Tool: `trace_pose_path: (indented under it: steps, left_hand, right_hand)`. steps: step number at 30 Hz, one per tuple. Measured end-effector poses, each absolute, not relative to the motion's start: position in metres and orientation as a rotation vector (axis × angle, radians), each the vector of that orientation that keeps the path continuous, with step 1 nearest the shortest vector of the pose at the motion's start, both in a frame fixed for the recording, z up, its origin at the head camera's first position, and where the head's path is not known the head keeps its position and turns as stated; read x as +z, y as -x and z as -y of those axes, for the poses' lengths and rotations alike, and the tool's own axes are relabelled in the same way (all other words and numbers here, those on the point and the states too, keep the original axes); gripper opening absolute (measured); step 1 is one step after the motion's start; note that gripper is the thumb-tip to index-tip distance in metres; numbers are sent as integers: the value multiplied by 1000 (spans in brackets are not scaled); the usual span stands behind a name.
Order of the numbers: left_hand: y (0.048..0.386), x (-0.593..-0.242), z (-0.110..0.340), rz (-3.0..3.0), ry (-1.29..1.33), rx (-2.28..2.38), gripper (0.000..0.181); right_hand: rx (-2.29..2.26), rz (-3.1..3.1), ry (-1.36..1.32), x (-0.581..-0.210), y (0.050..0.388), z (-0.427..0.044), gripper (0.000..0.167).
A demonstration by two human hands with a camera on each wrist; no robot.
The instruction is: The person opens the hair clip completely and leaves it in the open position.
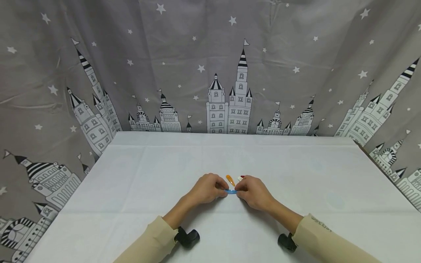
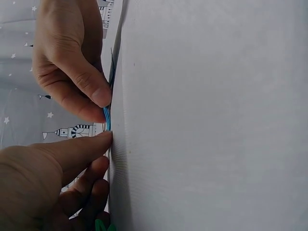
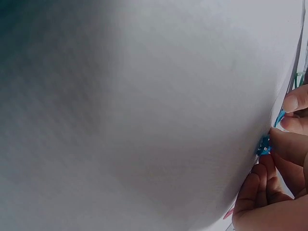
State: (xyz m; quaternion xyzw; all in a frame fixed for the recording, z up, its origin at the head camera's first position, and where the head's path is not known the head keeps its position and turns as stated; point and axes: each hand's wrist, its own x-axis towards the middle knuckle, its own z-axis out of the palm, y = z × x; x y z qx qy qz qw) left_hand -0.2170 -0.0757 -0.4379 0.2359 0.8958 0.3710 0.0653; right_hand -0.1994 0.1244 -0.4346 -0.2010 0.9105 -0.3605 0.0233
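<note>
A blue hair clip (image 1: 231,191) lies low over the white table, with both hands at its ends. My left hand (image 1: 206,188) pinches its left end between thumb and fingertips. The right end is pinched by my right hand (image 1: 254,191); in the right wrist view a small sparkly blue part (image 3: 263,145) shows at those fingertips. Just beyond the hands lies an orange snap hair clip (image 1: 230,180). Behind the right hand peeks a small white and dark red piece (image 1: 241,178), mostly hidden. A green item (image 2: 99,224), kind unclear, shows past the left hand in the left wrist view.
A white cloth covers the table (image 1: 164,164), with faint fold lines across it. A grey curtain (image 1: 184,54) printed with castles and stars hangs behind and at the sides. A black camera mount (image 1: 187,238) sits at the left wrist, another (image 1: 287,242) at the right.
</note>
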Motion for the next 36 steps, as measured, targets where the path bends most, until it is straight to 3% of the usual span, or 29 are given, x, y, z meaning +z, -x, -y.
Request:
trace_pose_path:
  steps: [11, 36]
  left_hand:
    - [217, -438, 76, -2699, -688, 1110, 16]
    - [218, -441, 76, -2727, -697, 1092, 8]
  right_hand:
    - [-1153, -2813, 591, -437, 199, -125, 10]
    - [-1144, -2786, 602, -436, 199, -126, 4]
